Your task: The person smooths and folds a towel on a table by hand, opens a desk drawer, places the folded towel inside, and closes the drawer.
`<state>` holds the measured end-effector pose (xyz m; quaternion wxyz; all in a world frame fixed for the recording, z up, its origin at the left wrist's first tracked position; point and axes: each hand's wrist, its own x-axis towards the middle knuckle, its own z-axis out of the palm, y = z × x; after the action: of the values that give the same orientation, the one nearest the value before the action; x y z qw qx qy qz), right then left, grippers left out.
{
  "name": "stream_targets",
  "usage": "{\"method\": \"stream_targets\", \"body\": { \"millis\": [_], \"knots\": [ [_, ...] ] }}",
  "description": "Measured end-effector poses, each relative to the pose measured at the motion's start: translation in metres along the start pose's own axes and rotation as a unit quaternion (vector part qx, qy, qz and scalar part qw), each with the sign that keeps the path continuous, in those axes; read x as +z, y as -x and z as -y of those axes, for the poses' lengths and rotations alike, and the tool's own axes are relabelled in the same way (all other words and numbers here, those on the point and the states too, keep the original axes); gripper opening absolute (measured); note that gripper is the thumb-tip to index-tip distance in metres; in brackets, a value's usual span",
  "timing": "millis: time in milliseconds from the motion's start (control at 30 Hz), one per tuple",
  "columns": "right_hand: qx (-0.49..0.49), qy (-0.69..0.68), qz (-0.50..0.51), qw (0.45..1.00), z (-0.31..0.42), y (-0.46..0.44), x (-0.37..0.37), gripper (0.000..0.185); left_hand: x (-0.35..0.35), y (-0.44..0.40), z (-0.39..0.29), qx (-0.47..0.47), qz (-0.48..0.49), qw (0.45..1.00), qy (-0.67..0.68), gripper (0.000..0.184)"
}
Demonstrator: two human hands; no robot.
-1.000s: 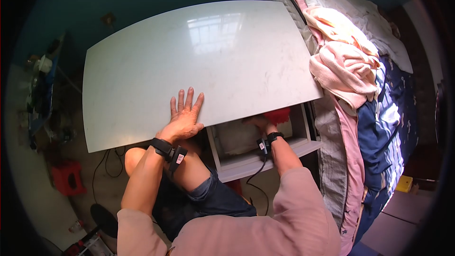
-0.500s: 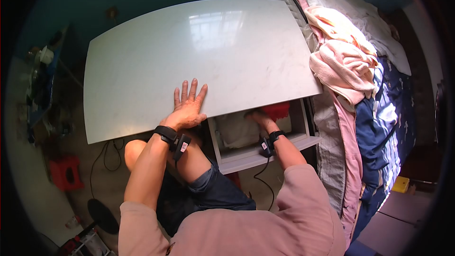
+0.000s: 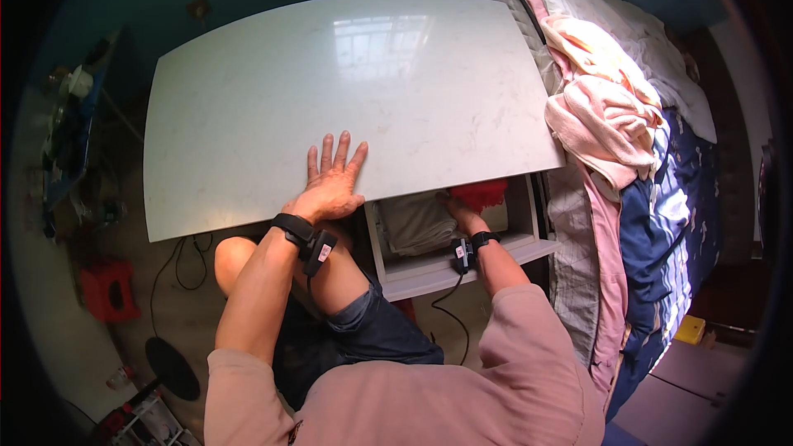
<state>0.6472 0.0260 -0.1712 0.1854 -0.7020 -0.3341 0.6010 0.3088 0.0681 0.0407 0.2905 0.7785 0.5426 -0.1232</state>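
My left hand lies flat near the front edge of the white tabletop, fingers spread, holding nothing. Below that edge, on the right, a drawer is pulled out. Folded grey cloth fills its left part, and a bright red item of unclear kind sits toward the right. Between these two my right hand reaches into the drawer, right beside the red item. Its fingertips are hidden in shadow under the table edge, so I cannot tell what they grip.
A bed with a pink towel and a dark blue patterned cover borders the table on the right. A red stool stands on the floor at left, near a black round base and loose cables.
My right hand has shifted slightly right inside the drawer, off the grey cloth and toward the red item; more cloth shows. My left hand still rests flat on the tabletop.
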Motion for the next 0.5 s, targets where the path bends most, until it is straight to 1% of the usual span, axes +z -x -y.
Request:
{"method": "stream_targets", "body": {
  "millis": [33, 67, 100, 167, 200, 267, 333, 367, 400, 433, 467, 500],
  "knots": [
    [0.007, -0.025, 0.012, 1.000, -0.005, -0.004, -0.002, 0.069, 0.000, 0.000, 0.000, -0.001, -0.001, 1.000, -0.002, 0.103],
    [0.007, -0.024, 0.012, 1.000, 0.012, 0.014, -0.001, 0.069, 0.001, -0.001, 0.000, -0.001, -0.001, 1.000, -0.002, 0.103],
    [0.068, -0.063, 0.008, 0.996, 0.053, 0.055, 0.005, 0.070, 0.002, -0.001, 0.001, -0.001, -0.003, 1.000, -0.004, 0.103],
    [0.129, -0.100, 0.004, 0.987, 0.064, 0.067, 0.006, 0.071, 0.002, -0.001, 0.001, -0.001, -0.005, 1.000, -0.007, 0.103],
    [0.091, -0.060, 0.017, 0.994, 0.043, 0.047, 0.002, 0.068, 0.002, -0.001, 0.001, -0.002, -0.003, 1.000, -0.011, 0.103],
    [0.053, -0.019, 0.030, 0.998, 0.011, 0.025, -0.002, 0.067, 0.002, -0.002, -0.001, -0.003, -0.001, 1.000, -0.014, 0.103],
    [0.034, 0.165, -0.005, 0.986, -0.005, 0.021, 0.001, 0.066, 0.001, -0.003, 0.000, -0.006, 0.008, 1.000, -0.017, 0.103],
    [0.048, 0.126, 0.007, 0.991, -0.006, 0.023, 0.001, 0.066, 0.003, -0.005, 0.003, -0.009, 0.004, 1.000, -0.017, 0.103],
    [0.045, 0.128, 0.008, 0.991, -0.002, 0.018, 0.002, 0.066, 0.008, -0.006, 0.006, 0.002, -0.012, 1.000, -0.013, 0.103],
    [0.026, 0.255, 0.044, 0.966, 0.002, 0.009, 0.001, 0.064, 0.011, -0.006, 0.007, 0.016, -0.029, 0.999, -0.011, 0.104],
    [0.010, 0.377, 0.072, 0.924, 0.000, -0.002, -0.004, 0.062, 0.012, -0.006, 0.008, 0.023, -0.032, 0.999, -0.011, 0.104],
    [-0.034, 0.448, 0.074, 0.891, -0.003, -0.010, -0.010, 0.061, 0.012, -0.005, 0.009, 0.020, -0.029, 0.999, -0.007, 0.105]
  ]
}}
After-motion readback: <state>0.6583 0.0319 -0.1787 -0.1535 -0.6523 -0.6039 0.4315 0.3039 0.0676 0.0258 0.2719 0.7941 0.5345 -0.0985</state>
